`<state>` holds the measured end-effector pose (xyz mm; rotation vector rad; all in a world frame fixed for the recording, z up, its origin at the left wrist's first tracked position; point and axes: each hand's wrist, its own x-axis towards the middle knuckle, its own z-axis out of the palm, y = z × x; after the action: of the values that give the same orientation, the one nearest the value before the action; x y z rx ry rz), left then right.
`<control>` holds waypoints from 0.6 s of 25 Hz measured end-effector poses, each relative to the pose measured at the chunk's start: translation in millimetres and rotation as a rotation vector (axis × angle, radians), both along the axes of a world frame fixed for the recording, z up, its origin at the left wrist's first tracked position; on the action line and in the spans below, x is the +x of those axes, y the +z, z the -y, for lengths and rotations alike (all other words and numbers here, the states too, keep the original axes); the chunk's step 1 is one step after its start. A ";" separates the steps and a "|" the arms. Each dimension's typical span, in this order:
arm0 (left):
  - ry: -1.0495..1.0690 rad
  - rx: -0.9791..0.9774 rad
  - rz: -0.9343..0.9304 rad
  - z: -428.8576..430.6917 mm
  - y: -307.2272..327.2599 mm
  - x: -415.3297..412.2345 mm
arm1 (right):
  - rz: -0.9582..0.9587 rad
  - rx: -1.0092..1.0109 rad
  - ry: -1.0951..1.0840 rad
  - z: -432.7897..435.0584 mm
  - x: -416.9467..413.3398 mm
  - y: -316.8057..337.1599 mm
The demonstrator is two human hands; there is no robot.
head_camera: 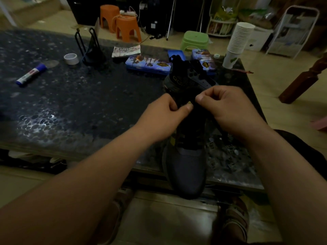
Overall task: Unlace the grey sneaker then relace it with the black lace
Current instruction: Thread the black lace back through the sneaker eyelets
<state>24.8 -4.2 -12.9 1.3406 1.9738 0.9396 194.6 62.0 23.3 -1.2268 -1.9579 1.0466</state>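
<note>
The grey sneaker (186, 167) lies on the dark table's near right corner, toe hanging over the front edge toward me, heel pointing away. Its black lace (209, 119) runs over the tongue area between my hands and is hard to make out in the dim light. My left hand (163, 117) pinches the lace or tongue at the shoe's middle between thumb and fingers. Close beside it, my right hand (223, 106) is curled, thumb and forefinger pinching the lace at the same spot.
On the speckled table (70, 106) lie a blue-capped marker (31, 74), a tape roll (71, 58), a black wire stand (92, 48), two blue pencil tins (148, 65) and a stack of paper cups (238, 43). Plastic stools stand on the floor beyond.
</note>
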 end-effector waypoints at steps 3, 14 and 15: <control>0.037 0.005 -0.027 -5.0 -5.7 6.2 | 0.109 0.084 0.031 -2.6 -12.4 -3.7; 0.098 -0.151 0.880 -2.7 -6.2 -21.5 | 0.236 0.160 0.052 -11.9 -21.4 -12.8; 0.091 -0.155 0.882 -2.1 -5.7 -22.1 | 0.247 0.166 0.051 -11.9 -22.5 -14.0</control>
<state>2.7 -2.1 -18.6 0.5763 1.3750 1.1330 172.1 74.0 9.3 -1.2679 -2.2251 0.7669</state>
